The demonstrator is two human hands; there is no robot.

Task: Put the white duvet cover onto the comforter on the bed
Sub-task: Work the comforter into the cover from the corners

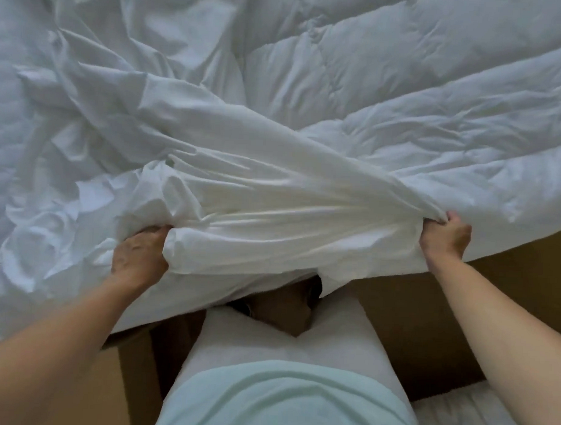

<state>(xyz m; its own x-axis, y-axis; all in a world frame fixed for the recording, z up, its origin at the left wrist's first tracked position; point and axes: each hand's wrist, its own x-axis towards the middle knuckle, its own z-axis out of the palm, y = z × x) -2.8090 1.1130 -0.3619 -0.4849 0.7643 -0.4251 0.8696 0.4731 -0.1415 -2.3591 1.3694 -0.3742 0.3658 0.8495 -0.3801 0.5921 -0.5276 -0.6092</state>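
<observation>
Across the near edge of the bed point(0, 177), the white duvet cover point(273, 186) is pulled taut between my two hands, its folds running in long straight creases from one grip to the other. My left hand point(139, 255) is curled round a thick bunch of the cover at its crumpled left end, knuckles up. My right hand point(445, 235) is clenched on the cover's edge well off to the right, where the cloth narrows into a tight gather. Behind that stretched band, the rest of the cover lies rumpled over the left half of the bed. The quilted comforter point(420, 74) lies beside it on the right half, bare and puffy, reaching to the bed's near edge just past my right hand. Below the cover's hem my legs in white trousers point(300, 349) stand close against the bed, with my pale green shirt point(282, 403) beneath the camera and brown floor point(427, 328) on either side. Some white textured fabric point(472, 416) shows at the lower right corner; what it is I cannot tell.
</observation>
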